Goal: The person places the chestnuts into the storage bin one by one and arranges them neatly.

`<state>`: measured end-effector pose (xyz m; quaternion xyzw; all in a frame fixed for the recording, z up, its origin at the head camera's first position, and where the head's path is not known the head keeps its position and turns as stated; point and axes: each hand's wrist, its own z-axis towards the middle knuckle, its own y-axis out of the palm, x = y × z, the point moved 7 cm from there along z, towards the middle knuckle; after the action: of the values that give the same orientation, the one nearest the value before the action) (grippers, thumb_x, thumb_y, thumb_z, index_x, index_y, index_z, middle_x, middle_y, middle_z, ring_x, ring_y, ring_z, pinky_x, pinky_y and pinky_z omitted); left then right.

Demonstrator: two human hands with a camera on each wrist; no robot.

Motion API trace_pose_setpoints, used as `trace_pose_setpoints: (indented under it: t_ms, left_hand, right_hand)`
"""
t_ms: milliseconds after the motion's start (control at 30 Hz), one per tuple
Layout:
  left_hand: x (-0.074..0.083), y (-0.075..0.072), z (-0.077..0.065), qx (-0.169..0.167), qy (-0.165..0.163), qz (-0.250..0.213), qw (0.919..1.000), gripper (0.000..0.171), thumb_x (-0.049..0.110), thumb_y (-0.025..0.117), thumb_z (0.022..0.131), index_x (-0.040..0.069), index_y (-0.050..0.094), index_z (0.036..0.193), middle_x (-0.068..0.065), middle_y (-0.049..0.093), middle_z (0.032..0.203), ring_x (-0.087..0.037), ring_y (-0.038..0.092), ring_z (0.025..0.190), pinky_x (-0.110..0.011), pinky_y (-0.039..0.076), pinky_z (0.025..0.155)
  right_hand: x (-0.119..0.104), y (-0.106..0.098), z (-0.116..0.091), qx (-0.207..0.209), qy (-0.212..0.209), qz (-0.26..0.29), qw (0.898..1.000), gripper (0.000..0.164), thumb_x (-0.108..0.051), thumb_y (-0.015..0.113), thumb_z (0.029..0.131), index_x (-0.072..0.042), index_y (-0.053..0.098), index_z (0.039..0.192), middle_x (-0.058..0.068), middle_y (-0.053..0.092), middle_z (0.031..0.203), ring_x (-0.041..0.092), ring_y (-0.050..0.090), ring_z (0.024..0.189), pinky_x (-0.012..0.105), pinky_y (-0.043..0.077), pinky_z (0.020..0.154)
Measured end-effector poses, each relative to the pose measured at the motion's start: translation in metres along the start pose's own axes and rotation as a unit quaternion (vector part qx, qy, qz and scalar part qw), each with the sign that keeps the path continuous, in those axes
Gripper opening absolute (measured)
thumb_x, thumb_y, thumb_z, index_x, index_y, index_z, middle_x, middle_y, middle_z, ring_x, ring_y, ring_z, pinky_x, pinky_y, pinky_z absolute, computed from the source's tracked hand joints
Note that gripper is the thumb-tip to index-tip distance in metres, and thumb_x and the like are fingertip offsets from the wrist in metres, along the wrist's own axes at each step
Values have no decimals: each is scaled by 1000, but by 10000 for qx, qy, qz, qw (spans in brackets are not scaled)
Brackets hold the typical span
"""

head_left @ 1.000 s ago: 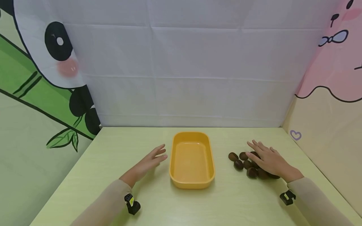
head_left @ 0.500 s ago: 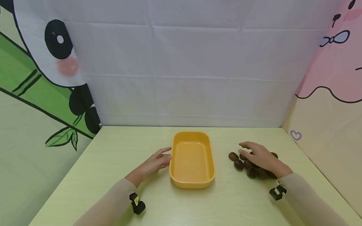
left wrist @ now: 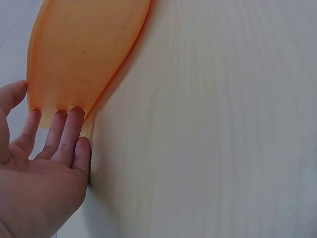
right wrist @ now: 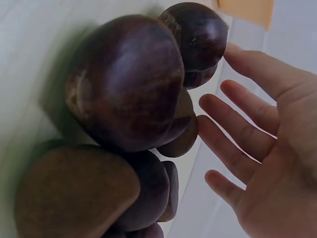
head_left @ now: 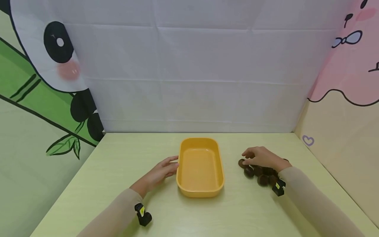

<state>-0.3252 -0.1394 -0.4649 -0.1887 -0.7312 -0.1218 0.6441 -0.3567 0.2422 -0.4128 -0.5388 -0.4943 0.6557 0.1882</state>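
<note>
A deep yellow plastic tray point(head_left: 200, 193) stands mid-table. My left hand point(head_left: 158, 175) is at its left side, and in the left wrist view the fingertips point(left wrist: 75, 115) touch the tray wall point(left wrist: 84, 59). Several brown chestnuts point(head_left: 263, 180) lie in a loose group to the tray's right. Over the far part of that group is my right hand point(head_left: 262, 157), its fingers lightly bent by the leftmost chestnut point(head_left: 241, 163). The right wrist view has the thumb tip close to a dark chestnut point(right wrist: 200, 34); whether they touch I cannot tell. Some chestnuts are hidden under the hand.
The pale wooden table point(head_left: 189, 217) runs back to a white cloth wall point(head_left: 192, 75). A panda-print panel point(head_left: 44, 108) rises on the left, a pink and cream printed panel point(head_left: 346, 131) on the right. Each wrist wears a small black camera point(head_left: 143, 214).
My left hand has moved right to the tray's side. My right hand has swept left across the chestnuts, its fingers bending toward the leftmost one. Tray and chestnuts look unmoved.
</note>
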Motion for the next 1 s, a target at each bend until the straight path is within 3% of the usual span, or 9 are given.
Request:
trace_pose_setpoints:
  t_ms: [167,467,767,1000]
  left_hand:
    - [-1,0,0,-23,0,-41,10000,62,32,57,104,9,33,155,-19,51,145,-30,55,128,-49,33,114]
    - [-2,0,0,-2,-8,-43,10000,61,32,57,103,11,34,155,-18,52,144,-29,56,126,-49,33,114]
    - [-1,3,0,-95,34,-131,9999,61,30,57,104,8,32,156,-21,50,145,-31,54,127,-51,30,115]
    - [-4,1,2,15,-16,-96,10000,61,31,58,103,11,34,156,-18,52,143,-29,55,126,-49,32,114]
  right_hand:
    - [2,6,11,-371,-16,-30,9993,41,-29,76,91,-1,68,120,8,69,113,31,63,108,50,51,92]
    - [12,13,23,-713,32,-48,9974,33,-27,79,89,-6,71,113,-3,70,102,17,65,95,42,54,88]
    - [14,12,24,-668,-9,7,9978,30,-25,78,89,-6,72,112,-3,71,100,15,65,92,41,54,87]
    - [1,-4,29,-511,-68,133,9986,32,-29,77,90,-8,72,113,-4,71,101,14,65,94,43,52,89]
